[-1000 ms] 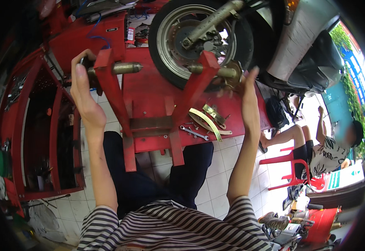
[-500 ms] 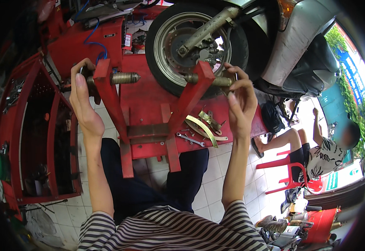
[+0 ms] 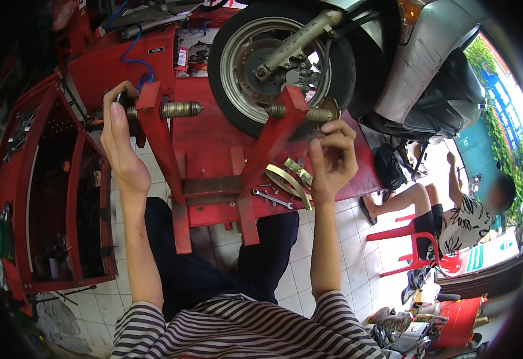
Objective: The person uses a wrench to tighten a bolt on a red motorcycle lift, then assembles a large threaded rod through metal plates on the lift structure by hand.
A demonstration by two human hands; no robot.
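Observation:
A red metal stand [image 3: 261, 151] with two uprights stands in front of me, a threaded bolt through each top. The pointed ends of the left bolt [image 3: 180, 109] and right bolt [image 3: 276, 110] face each other across a gap. My left hand [image 3: 123, 143] is closed round the dark handle [image 3: 121, 102] on the left bolt's outer end, its fingertips partly hidden. Just below the round metal handle [image 3: 334, 109] of the right bolt is my right hand [image 3: 335, 158]. Its fingers are bent, the thumb stands apart from them, and nothing shows between them.
Beneath the stand, a red bench [image 3: 204, 137] carries a wrench [image 3: 273, 199], curved brass-coloured strips [image 3: 292, 184] and small screws. A motorbike's front wheel [image 3: 231, 78] rises behind. Left is a red tool cabinet [image 3: 37, 197]. Another person [image 3: 462, 218] sits at the right on a red chair [image 3: 424, 245].
My right hand has let go of the right bolt's round handle and dropped slightly down and left. The left hand stays at its handle, almost unmoved.

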